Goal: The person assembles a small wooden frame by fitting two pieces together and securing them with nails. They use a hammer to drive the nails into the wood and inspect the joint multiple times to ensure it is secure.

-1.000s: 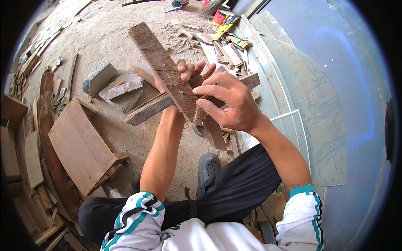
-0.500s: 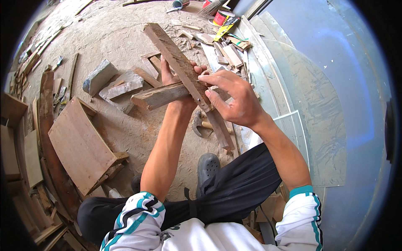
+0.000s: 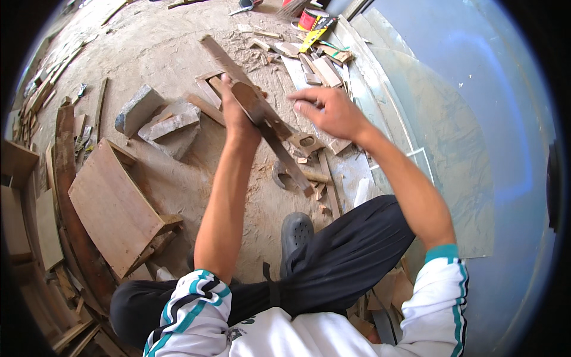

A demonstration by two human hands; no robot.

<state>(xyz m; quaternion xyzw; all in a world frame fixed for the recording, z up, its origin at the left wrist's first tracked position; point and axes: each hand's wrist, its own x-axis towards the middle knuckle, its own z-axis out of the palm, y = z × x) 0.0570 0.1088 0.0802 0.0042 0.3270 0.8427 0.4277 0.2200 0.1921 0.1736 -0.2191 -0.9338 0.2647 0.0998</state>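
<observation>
My left hand point(image 3: 239, 119) is closed around a long, rough wooden strip point(image 3: 223, 56) and a shorter wooden piece point(image 3: 245, 98) crossing it. The strip slants from upper left to lower right above the floor. Beside its lower part shows a wooden end with an oval hole point(image 3: 306, 141); whether it belongs to the crossing piece I cannot tell. My right hand point(image 3: 336, 113) hovers to the right, apart from the wood. Its index finger and thumb are stretched out, with nothing visible between them. Below the strip, a hammer point(image 3: 316, 177) lies on the floor, partly hidden.
Broken concrete blocks point(image 3: 172, 125) lie left of my forearm, near a wooden box-like panel point(image 3: 119, 208). Wood scraps point(image 3: 327, 71) and a yellow-black saw point(image 3: 316, 34) lie at the far right. Glass sheets point(image 3: 440, 137) line the right side. My shoe point(image 3: 297, 231) is below.
My right hand has come away from the wood, moving slightly up and right. My left hand has turned the crossed pieces, and the strip's lower end has shifted left and up.
</observation>
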